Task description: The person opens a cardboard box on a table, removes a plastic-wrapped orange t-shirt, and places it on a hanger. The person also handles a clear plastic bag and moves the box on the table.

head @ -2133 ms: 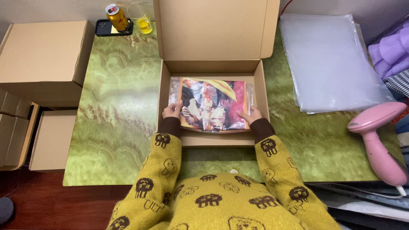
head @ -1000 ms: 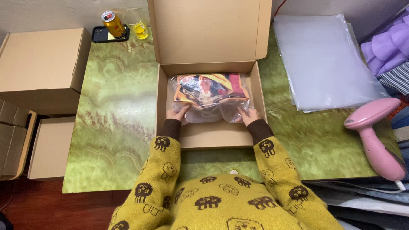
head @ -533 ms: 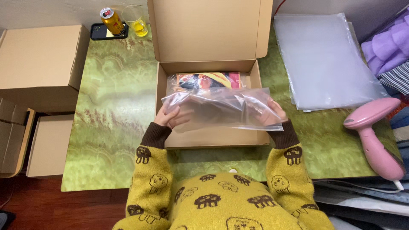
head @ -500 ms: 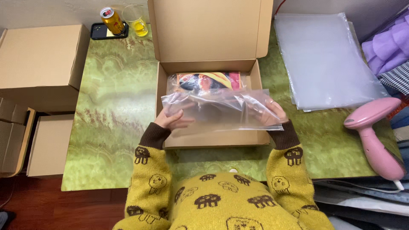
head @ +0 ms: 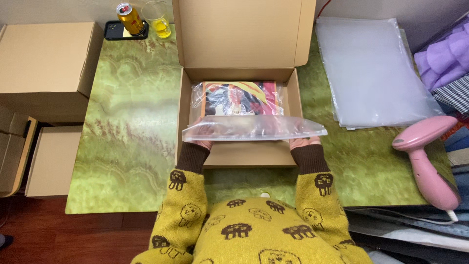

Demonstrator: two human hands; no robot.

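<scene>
Clear plastic bag [head: 254, 128]: held flat over the open cardboard box [head: 188, 122], long axis running left to right across the box, its right end reaching past the box's right wall. Left hand [head: 202, 139] has its grip clenched on the bag's left end; right hand [head: 304, 142] grasps the bag near its right end, fingers mostly hidden beneath it. Inside the box, behind the bag, lies a colourful printed item in clear wrap [head: 239, 98]. Box lid stands upright at the far side. The box rests on a green marbled surface [head: 127, 127]. Right of the box: a stack of clear bags [head: 371, 68] and a pink handheld steamer [head: 425, 161].
</scene>
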